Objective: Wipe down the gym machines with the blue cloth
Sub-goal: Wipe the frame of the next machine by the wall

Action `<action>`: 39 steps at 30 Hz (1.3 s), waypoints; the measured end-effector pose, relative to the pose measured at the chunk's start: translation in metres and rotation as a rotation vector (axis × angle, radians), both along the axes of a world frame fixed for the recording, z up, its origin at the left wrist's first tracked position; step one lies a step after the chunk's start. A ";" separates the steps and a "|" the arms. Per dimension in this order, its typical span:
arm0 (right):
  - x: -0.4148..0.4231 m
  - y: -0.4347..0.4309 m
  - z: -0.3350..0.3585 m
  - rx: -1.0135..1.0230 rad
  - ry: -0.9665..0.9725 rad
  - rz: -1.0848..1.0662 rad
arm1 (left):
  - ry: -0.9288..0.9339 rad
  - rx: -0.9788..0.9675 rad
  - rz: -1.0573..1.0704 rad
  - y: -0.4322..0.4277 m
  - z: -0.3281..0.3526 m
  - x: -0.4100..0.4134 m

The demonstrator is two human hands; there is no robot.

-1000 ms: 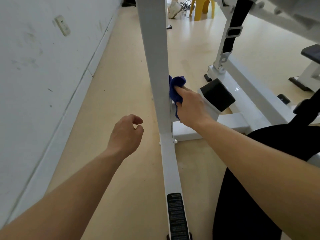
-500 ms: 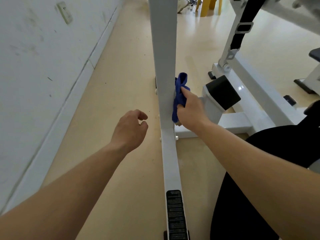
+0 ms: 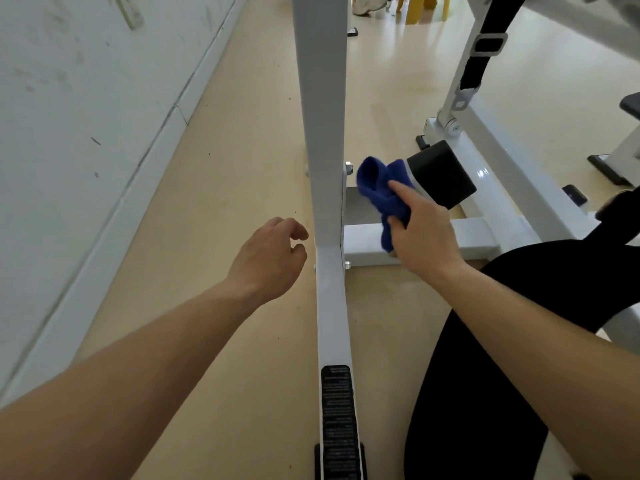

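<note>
Left hand (image 3: 270,258) and right hand (image 3: 422,237) were bare, forearms uncovered; black trousers (image 3: 485,393) on the leg.

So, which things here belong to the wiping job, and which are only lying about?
Job: blue cloth, gripped by the right hand; white upright post; white cross bar; black pad.
Lying about: yellow stool; wall socket; shoe on the floor.

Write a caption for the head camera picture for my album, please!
Right hand holds a crumpled blue cloth beside the white metal machine post; left hand hangs loose.
</note>
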State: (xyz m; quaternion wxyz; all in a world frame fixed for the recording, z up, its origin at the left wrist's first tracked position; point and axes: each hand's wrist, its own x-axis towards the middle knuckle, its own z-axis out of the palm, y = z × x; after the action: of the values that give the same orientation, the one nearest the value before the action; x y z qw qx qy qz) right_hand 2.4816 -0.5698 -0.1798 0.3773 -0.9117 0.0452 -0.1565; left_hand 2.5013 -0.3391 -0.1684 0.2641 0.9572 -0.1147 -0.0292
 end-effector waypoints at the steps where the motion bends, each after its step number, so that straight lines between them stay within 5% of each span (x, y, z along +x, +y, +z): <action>1: -0.001 0.001 -0.003 -0.048 -0.073 -0.027 | -0.003 0.012 -0.009 0.000 0.000 -0.001; 5: 0.018 0.017 -0.023 -0.375 -0.158 0.075 | 0.031 -0.023 0.026 0.000 0.001 0.000; 9: 0.046 0.012 -0.045 -0.775 -0.017 0.145 | 0.040 -0.045 0.038 0.004 -0.005 -0.001; 18: 0.074 -0.006 -0.014 -1.119 -0.078 0.172 | 0.106 0.024 0.048 0.027 -0.029 0.001; 25: 0.068 0.022 -0.012 -1.039 0.015 0.047 | 0.101 0.011 0.034 0.044 -0.031 0.004; 32: 0.067 -0.004 -0.022 -0.957 -0.120 0.145 | 0.069 0.030 0.025 0.049 -0.029 0.009; 39: 0.045 0.016 -0.031 -0.488 -0.186 -0.009 | 0.169 -0.129 0.057 0.024 -0.027 0.008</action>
State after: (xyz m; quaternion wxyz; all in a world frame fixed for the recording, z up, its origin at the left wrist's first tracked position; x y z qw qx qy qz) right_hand 2.5266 -0.5539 -0.2111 0.1478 -0.9572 -0.0246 -0.2477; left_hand 2.5091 -0.3150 -0.1958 0.3344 0.9353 -0.0665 -0.0947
